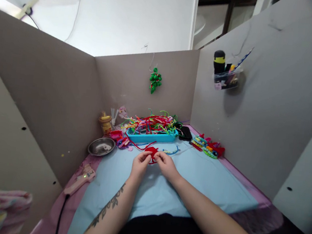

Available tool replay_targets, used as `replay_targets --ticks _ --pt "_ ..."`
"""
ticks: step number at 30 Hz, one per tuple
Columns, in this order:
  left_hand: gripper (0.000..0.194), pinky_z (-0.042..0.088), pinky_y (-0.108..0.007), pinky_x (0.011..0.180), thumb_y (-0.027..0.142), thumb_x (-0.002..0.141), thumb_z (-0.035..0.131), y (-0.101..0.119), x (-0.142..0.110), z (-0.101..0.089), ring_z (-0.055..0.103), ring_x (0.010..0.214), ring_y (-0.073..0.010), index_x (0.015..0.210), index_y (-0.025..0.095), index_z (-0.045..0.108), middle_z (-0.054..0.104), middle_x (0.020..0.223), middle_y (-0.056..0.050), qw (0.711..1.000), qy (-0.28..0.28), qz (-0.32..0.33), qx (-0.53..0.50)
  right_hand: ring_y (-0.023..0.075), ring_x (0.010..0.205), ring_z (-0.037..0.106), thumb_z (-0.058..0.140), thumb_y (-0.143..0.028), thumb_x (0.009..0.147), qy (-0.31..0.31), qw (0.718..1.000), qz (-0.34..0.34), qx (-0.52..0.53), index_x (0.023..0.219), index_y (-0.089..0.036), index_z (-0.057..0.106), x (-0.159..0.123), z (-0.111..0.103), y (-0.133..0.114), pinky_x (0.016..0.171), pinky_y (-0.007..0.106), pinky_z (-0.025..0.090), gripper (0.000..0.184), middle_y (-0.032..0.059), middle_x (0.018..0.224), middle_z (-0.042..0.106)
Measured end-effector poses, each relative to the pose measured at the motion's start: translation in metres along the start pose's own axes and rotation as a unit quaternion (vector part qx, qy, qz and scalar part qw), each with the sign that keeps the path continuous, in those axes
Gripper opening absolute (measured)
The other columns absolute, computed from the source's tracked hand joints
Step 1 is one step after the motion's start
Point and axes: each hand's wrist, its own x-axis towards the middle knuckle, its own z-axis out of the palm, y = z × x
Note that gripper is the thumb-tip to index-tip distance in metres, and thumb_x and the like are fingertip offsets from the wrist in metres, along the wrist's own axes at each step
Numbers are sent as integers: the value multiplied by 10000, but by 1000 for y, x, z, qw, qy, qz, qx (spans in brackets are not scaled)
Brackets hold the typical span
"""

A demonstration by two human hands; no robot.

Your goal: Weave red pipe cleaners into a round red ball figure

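Left hand [140, 164] and right hand [166, 164] close together above the pale-blue-covered tabletop [193, 186], fingers of both pinching a small red fuzzy piece [150, 150] between them. Beyond it, long turquoise plastic tray [156, 137] heaped with multicoloured fuzzy stems [155, 123]. Round silver metal bowl [101, 147] and pink glue gun [80, 181] off to the left.

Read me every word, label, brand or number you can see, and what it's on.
No readable text anywhere.
Pink-and-white sticker on the clear plastic wall bin: too small to read.
Squat yellow-brown jar: any lettering too blurred.
Pink plastic glue gun: green light, no legible digits.
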Motion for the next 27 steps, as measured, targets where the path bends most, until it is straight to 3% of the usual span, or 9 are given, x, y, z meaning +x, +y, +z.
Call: replay_targets --ticks 16,20,27 --pt "269 518 -326 710 279 555 774 4 -5 2 664 738 -214 775 138 712 722 771 -84 999 28 -10 15 191 764 538 506 -211 803 63 995 -58 -47 741 -208 632 2 -13 -7 725 320 414 141 33 744 579" --pt "234 515 -315 693 275 565 768 5 -6 2 662 710 -205 750 142 713 721 747 -75 999 25 -10 19 192 791 560 513 -233 797 70 997 -41 -20 762 -205 633 4 -15 0 745 325 430 128 36 785 608" --pt "215 508 -308 670 272 572 758 7 -6 3 654 674 -193 735 141 709 713 716 -67 1000 13 -21 11 153 637 538 604 -269 723 82 995 25 45 734 -192 558 8 -15 9 616 280 432 91 -9 670 578"
